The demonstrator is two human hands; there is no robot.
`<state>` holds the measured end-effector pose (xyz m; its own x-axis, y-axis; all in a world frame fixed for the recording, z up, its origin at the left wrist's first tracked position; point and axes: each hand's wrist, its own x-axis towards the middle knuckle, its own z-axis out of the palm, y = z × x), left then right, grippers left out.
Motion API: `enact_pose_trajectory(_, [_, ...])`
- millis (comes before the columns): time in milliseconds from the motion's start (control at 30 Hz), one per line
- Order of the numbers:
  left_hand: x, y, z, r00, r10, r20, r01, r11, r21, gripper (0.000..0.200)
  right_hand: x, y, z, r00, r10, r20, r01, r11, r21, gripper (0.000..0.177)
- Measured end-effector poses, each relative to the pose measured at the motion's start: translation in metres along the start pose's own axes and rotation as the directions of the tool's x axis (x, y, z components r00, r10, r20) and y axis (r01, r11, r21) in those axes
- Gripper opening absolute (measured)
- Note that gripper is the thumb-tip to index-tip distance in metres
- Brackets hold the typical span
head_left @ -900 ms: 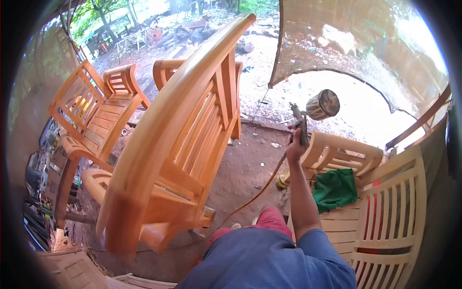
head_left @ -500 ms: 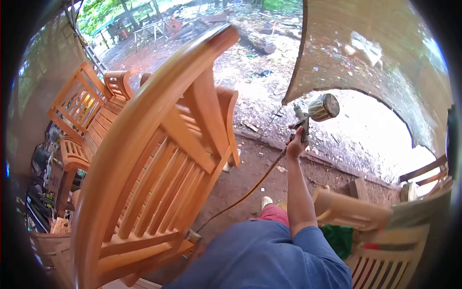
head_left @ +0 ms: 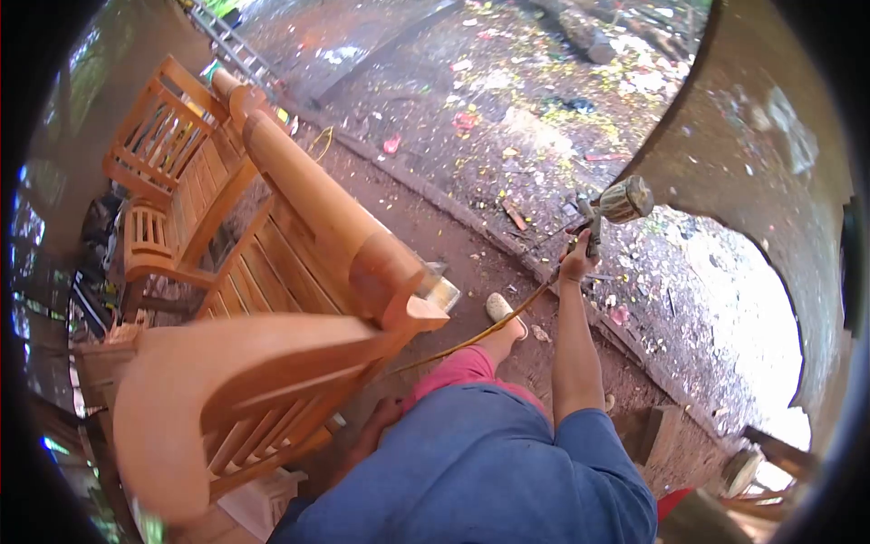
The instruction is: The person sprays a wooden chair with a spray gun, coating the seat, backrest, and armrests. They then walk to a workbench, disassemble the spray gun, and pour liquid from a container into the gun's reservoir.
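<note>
My right hand (head_left: 578,258) is closed round the handle of a spray gun (head_left: 591,219), held out away from my body. A round cup (head_left: 627,199) sits on the gun, and a yellowish hose (head_left: 489,334) runs from it down towards my lap. On the left stands a large orange-brown wooden bench (head_left: 317,222) with slats and a curved arm (head_left: 163,399) close to the camera. My left hand cannot be made out; part of that arm (head_left: 367,435) shows beside the bench, low in the view.
Another slatted bench (head_left: 172,145) stands at the far left, near a ladder (head_left: 227,41). A hanging sheet (head_left: 725,136) is at the right. Wooden blocks (head_left: 660,435) lie at lower right. A timber edge (head_left: 453,213) borders littered ground.
The view has tilted down and turned. The near bench has swung lower, showing its seat and curved arm. My right hand still holds the spray gun, now slightly further right. More of my leg and shoe shows.
</note>
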<state>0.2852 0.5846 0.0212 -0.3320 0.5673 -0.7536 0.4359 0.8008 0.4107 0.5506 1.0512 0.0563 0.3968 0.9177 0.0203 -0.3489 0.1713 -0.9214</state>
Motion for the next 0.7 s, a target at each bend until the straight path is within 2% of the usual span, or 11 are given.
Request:
enact_pose_trajectory(67, [0.019, 0.013, 0.009, 0.992, -0.117, 0.048, 0.120, 0.991, -0.052, 0.034, 0.036, 0.038, 0.010, 0.999, 0.039, 0.013, -0.039, 0.998, -0.040, 0.035])
enact_pose_trajectory(100, [0.021, 0.025, 0.014, 0.993, -0.116, 0.014, 0.117, 0.992, -0.048, 0.034, 0.058, 0.051, 0.017, 0.998, 0.056, 0.029, -0.054, 0.997, -0.062, 0.036])
enact_pose_trajectory(200, [0.013, 0.053, 0.031, 0.982, -0.186, -0.042, 0.183, 0.982, -0.053, 0.032, 0.110, 0.058, 0.044, 0.962, 0.249, 0.112, -0.245, 0.968, -0.049, 0.035])
enact_pose_trajectory(267, [0.028, 0.071, 0.047, 0.963, -0.270, -0.013, 0.268, 0.960, -0.082, 0.031, 0.131, 0.045, 0.077, 0.970, 0.206, 0.127, -0.204, 0.978, -0.031, 0.036])
enact_pose_trajectory(367, [0.055, 0.112, 0.082, 0.947, -0.184, -0.265, 0.137, 0.973, -0.186, 0.039, 0.160, 0.021, 0.106, 0.947, 0.224, 0.230, -0.192, 0.970, -0.152, 0.038])
enact_pose_trajectory(400, [0.066, 0.136, 0.083, 0.949, -0.155, -0.274, 0.117, 0.982, -0.149, 0.044, 0.173, 0.022, 0.102, 0.918, 0.241, 0.316, -0.178, 0.960, -0.214, 0.040])
enact_pose_trajectory(467, [0.097, 0.194, 0.071, 0.949, -0.076, -0.305, 0.057, 0.996, -0.070, 0.057, 0.192, -0.011, 0.129, 0.887, 0.293, 0.358, -0.238, 0.952, -0.191, 0.040])
enact_pose_trajectory(567, [0.150, 0.248, 0.081, 0.893, 0.023, -0.450, -0.032, 0.999, -0.012, 0.060, 0.221, -0.074, 0.182, 0.836, 0.356, 0.417, -0.124, 0.864, -0.488, 0.051])
enact_pose_trajectory(600, [0.169, 0.256, 0.088, 0.888, 0.061, -0.455, -0.070, 0.998, -0.001, 0.059, 0.250, -0.066, 0.182, 0.823, 0.436, 0.363, -0.212, 0.830, -0.517, 0.053])
enact_pose_trajectory(633, [0.195, 0.258, 0.102, 0.875, 0.090, -0.476, -0.098, 0.995, 0.007, 0.058, 0.251, -0.090, 0.204, 0.765, 0.540, 0.350, -0.268, 0.761, -0.591, 0.054])
enact_pose_trajectory(700, [0.251, 0.262, 0.134, 0.844, 0.051, -0.534, -0.087, 0.995, -0.042, 0.050, 0.279, -0.088, 0.225, 0.654, 0.579, 0.488, -0.292, 0.788, -0.542, 0.052])
